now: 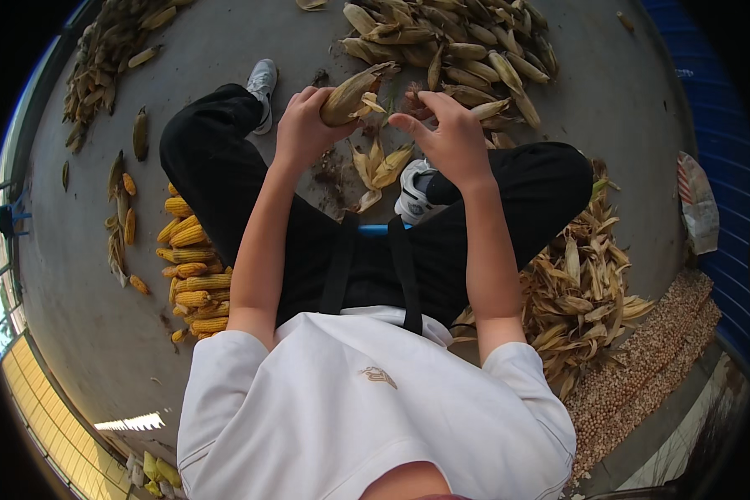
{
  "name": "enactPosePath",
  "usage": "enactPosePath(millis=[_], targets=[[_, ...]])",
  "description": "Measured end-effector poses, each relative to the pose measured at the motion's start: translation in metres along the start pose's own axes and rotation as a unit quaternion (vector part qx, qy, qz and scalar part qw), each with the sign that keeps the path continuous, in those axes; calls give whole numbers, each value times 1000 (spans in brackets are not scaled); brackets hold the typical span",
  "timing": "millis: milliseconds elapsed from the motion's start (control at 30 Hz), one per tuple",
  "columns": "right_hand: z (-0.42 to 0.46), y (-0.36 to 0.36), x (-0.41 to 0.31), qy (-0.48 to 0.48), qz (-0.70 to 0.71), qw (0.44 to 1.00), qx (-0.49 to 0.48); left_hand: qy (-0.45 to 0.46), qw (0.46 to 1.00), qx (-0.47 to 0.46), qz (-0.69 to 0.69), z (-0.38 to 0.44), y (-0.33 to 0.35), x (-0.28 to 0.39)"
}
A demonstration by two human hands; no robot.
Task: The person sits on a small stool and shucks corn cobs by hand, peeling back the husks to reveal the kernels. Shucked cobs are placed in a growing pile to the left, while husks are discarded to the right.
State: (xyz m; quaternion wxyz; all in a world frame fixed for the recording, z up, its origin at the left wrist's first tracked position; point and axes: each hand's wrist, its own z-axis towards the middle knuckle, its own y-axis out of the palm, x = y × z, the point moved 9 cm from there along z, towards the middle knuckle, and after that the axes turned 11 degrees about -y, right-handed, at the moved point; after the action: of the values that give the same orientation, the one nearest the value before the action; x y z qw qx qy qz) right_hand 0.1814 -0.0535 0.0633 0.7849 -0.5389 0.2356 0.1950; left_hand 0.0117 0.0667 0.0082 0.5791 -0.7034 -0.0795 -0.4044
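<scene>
My left hand [306,128] grips an ear of corn [353,94] in its dry tan husk, tip pointing up and right. A pale torn strip of husk curls from the ear's side. Just right of that tip is my right hand [447,134], its thumb reaching left, apart from the bent fingers. A tuft of reddish-brown corn silk [417,103] shows at those fingers; whether they pinch it I cannot tell. Below both hands, an opened husk [378,165] lies spread on the concrete floor [212,37] between my shoes.
Unhusked ears form a large heap [462,50] ahead and another heap [100,62] at far left. Bare yellow cobs [194,275] are stacked beside my left leg. Stripped husks [575,287] pile up at my right, near a bed of loose kernels [644,369].
</scene>
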Motion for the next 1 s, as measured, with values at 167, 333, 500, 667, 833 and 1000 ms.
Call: enactPosePath(millis=[167,333,500,667,833,1000], targets=[[4,32,-23,-14,-81,996,-38,63,998,9,29,-9,11,18],[5,39,-12,-19,-67,996,-59,0,998,-64,26,-9,23,10],[3,42,-18,-10,-78,990,-118,16,993,-115,-26,-14,29,15],[3,26,-22,-35,-73,996,-38,-53,946,-242,-209,-9,53,-6],[4,20,-33,-78,-67,995,14,-116,868,-272,-399,-13,63,3],[4,29,-34,-98,-54,994,-10,-129,876,-266,-381,-13,65,1]])
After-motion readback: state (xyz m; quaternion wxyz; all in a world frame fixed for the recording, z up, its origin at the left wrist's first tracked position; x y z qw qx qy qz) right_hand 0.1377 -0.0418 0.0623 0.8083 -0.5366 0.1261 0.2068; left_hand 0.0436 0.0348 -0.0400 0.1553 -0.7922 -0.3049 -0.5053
